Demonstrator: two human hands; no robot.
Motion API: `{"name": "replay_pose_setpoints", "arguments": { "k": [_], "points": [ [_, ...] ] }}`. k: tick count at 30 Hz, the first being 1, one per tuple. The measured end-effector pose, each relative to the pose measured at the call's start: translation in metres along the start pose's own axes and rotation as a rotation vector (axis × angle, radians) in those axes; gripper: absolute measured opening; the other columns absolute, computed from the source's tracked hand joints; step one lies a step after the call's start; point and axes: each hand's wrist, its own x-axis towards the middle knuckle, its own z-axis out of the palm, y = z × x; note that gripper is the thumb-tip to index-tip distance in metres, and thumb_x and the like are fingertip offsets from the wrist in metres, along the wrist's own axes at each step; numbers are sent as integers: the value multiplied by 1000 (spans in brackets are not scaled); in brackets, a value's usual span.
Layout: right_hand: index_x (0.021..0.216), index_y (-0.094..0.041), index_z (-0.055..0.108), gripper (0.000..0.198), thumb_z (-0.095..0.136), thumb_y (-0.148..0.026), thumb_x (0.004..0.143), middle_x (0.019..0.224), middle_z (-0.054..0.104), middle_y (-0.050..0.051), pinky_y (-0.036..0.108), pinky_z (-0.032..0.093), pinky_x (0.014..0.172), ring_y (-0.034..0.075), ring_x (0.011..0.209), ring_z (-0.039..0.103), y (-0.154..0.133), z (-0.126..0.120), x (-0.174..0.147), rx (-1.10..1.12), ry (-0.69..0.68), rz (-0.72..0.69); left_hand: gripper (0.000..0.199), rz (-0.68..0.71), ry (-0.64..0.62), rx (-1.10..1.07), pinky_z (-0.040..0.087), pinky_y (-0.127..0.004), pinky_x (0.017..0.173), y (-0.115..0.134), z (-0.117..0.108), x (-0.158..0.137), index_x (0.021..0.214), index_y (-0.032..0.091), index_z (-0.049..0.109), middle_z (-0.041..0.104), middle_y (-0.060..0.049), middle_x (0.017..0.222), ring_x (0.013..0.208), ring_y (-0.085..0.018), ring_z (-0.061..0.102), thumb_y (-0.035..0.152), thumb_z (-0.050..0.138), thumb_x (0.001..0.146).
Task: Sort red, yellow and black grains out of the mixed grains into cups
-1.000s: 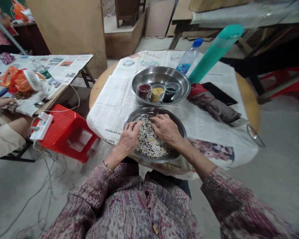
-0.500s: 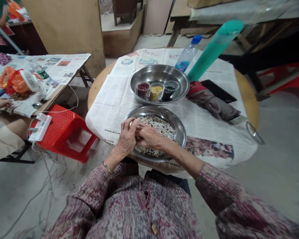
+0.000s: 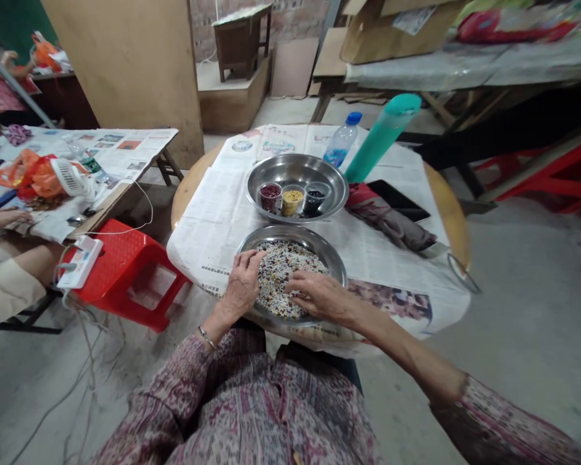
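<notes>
A shallow steel bowl nearest me holds a mix of white, black, yellow and red grains. At its left rim my left hand is closed, fingers bent inward; what they hold, if anything, is hidden. My right hand hovers low over the grains from the right, its thumb and fingers slightly apart, with nothing visible between them. Behind stands a second steel bowl. Inside it are three clear cups: one of dark red beans, one of yellow grains and one of black grains.
Newspaper covers the round table. Beyond the far bowl stand a blue-capped bottle and a green tube. A folded umbrella lies at right. A red stool with a power strip is at left, near another person's arm.
My right hand has moved right, away from my left hand, and its fingers have parted over the grains. My left hand stays by the rim. The view has tilted up somewhat.
</notes>
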Motion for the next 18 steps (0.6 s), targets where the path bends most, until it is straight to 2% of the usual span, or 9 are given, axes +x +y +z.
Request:
{"name": "replay_pose_setpoints", "arguments": {
  "k": [3, 5, 8, 12, 15, 18],
  "points": [
    [83, -22, 70, 18, 55, -13, 88, 82, 69, 3, 27, 43, 72, 16, 78, 62, -17, 8, -4, 45, -152, -1, 60, -14, -25, 6, 48, -46, 108, 1, -1, 0, 135, 18, 54, 56, -11, 127, 120, -24, 50, -6, 37, 82],
    [81, -23, 70, 21, 54, -11, 87, 81, 70, 3, 27, 43, 71, 17, 78, 62, -20, 12, -3, 12, -147, -6, 59, -17, -36, 1, 48, -47, 108, 2, -1, 0, 133, 18, 56, 57, -11, 127, 120, -24, 50, -5, 37, 82],
    [89, -25, 71, 25, 51, -11, 89, 90, 73, 5, 30, 47, 76, 19, 86, 63, -11, 12, 6, -123, -34, 17, 55, -10, -38, 0, 48, -47, 108, 2, -1, 0, 131, 16, 56, 58, -11, 126, 120, -24, 50, -5, 38, 84],
    [108, -23, 70, 30, 46, -14, 93, 110, 72, 9, 36, 51, 85, 24, 104, 60, 7, 5, 17, -210, 175, 130, 51, 3, -36, 9, 48, -46, 108, 1, -1, 0, 130, 16, 57, 58, -11, 126, 120, -23, 51, -4, 37, 87],
    [119, -21, 66, 30, 47, -22, 96, 122, 68, 11, 39, 50, 88, 27, 110, 56, 14, 3, 17, -247, 292, 276, 50, 14, -50, 15, 47, -45, 109, 1, -1, 1, 131, 16, 56, 58, -11, 127, 121, -23, 51, -3, 38, 88],
    [124, -17, 62, 38, 55, -38, 93, 119, 66, 16, 42, 50, 82, 32, 108, 56, 15, 9, 15, -290, 299, 449, 48, 10, -58, 23, 47, -42, 109, 2, -2, 1, 131, 14, 56, 58, -11, 127, 121, -22, 51, -3, 39, 89]
  ]
}}
